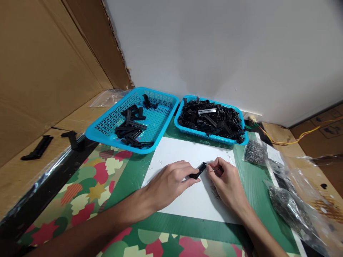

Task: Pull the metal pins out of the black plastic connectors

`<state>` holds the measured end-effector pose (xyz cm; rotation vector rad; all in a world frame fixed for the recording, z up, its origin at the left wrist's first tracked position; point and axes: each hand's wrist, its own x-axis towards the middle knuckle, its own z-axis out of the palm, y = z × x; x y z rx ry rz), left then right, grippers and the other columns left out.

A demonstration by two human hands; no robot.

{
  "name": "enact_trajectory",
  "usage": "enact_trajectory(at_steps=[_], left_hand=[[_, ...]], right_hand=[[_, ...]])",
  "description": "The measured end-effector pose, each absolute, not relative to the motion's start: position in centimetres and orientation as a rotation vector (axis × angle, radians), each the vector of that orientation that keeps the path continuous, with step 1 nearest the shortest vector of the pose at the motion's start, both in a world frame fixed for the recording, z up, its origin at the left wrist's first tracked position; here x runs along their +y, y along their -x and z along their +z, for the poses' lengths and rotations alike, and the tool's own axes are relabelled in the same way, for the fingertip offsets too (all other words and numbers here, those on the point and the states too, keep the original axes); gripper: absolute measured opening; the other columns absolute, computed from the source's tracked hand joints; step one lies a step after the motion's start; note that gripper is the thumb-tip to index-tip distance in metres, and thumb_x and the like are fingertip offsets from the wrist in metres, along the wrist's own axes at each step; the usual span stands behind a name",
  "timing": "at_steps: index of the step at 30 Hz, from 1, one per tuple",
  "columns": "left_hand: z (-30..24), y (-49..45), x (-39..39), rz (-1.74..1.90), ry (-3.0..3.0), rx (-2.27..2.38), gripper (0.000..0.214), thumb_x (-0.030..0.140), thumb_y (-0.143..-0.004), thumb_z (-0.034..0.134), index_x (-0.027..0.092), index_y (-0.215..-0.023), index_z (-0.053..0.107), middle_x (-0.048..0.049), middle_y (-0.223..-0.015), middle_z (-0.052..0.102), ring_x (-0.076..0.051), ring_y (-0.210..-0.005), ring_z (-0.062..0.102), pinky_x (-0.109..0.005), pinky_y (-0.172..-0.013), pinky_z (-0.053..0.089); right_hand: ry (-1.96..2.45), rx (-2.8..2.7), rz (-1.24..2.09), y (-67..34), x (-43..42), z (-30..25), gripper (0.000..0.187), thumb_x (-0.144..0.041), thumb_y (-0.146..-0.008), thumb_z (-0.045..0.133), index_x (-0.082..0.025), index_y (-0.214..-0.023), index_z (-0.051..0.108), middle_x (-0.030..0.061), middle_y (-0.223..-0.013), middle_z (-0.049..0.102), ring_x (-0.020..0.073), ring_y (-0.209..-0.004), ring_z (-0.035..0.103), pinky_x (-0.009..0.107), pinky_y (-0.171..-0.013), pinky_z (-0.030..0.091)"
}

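Note:
My left hand (171, 180) is closed on a small black plastic part (198, 170) and holds it just above the white sheet of paper (184, 203). My right hand (227, 180) pinches a thin metal pin (215, 170) right beside the end of that black part. Both hands rest over the middle of the paper. A few tiny metal pieces lie on the paper under my right hand.
Two blue baskets stand behind the paper: the left basket (107, 125) holds some black parts, the right basket (184, 107) is heaped with them. Clear bags of small metal parts (286, 203) lie at the right. Black parts (40, 147) sit on the cardboard at left.

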<state>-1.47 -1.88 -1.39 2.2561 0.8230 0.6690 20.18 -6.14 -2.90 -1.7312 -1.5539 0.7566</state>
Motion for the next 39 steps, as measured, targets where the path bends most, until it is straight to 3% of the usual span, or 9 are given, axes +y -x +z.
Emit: enact_trajectory(at_steps=[24,31,39], left_hand=[[-2.0,1.9,-2.0,0.674,-2.257,0.919,0.013,0.023,-0.097,0.074,0.017,-0.107,0.078,-0.005,-0.097,0.078,-0.021,-0.088,0.074,-0.03,-0.08,0.054],[-1.9,1.9,-2.1,0.708,-2.285,0.875,0.014,0.02,-0.096,0.074,0.018,-0.109,0.078,-0.0054,-0.1,0.078,-0.021,-0.091,0.074,-0.03,-0.081,0.055],[-0.9,1.8,-1.9,0.68,-2.319,0.899,0.013,0.018,-0.095,0.074,0.017,-0.107,0.078,-0.004,-0.089,0.075,-0.018,-0.079,0.069,-0.027,-0.072,0.052]], right_hand=[[1.638,-1.756,0.531,-20.0,-5.9,-4.4,0.032,-0.039,-0.099,0.057,-0.022,-0.072,0.056,-0.0019,-0.063,0.058,0.0172,-0.062,0.046,0.03,-0.065,0.035],[1.631,-1.845,0.5,-20.2,-5.7,-3.7,0.023,-0.029,-0.095,0.058,-0.021,-0.075,0.059,-0.0021,-0.064,0.062,0.0165,-0.061,0.049,0.032,-0.072,0.039],[1.58,-1.876,0.639,-20.6,-5.4,-2.3,0.019,-0.023,-0.097,0.059,-0.02,-0.079,0.065,0.0001,-0.074,0.068,0.0176,-0.067,0.056,0.035,-0.081,0.042]])
